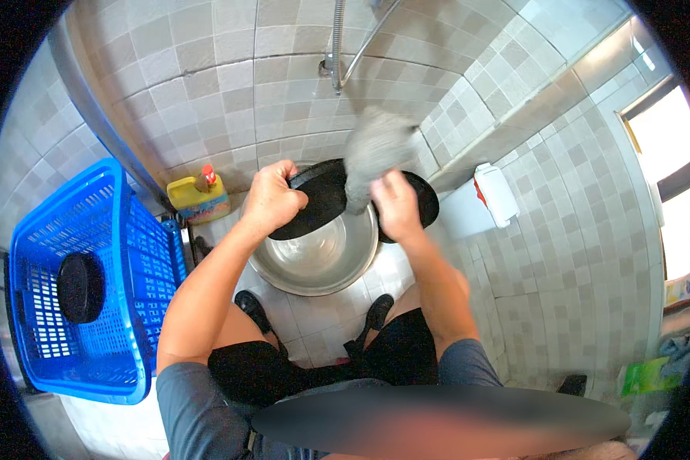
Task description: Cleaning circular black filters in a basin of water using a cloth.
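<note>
My left hand (276,195) grips the rim of a black oval tray or pan (316,207), held tilted over a large metal basin (316,276) on the floor. In my right hand (395,204) is a grey cloth (376,144), blurred, its lower end hanging beside the black piece. Behind my right hand, at the basin's right side, lies another round black item (425,201). The inside of the basin looks pale and shiny; its far part is hidden by the black piece and the cloth.
A blue plastic basket (132,276) with a black oval item (81,287) inside stands at the left. A yellow jug with a red cap (198,195) sits by the tiled wall. A white lidded bin (483,201) is at the right. A metal shower hose (338,46) hangs ahead.
</note>
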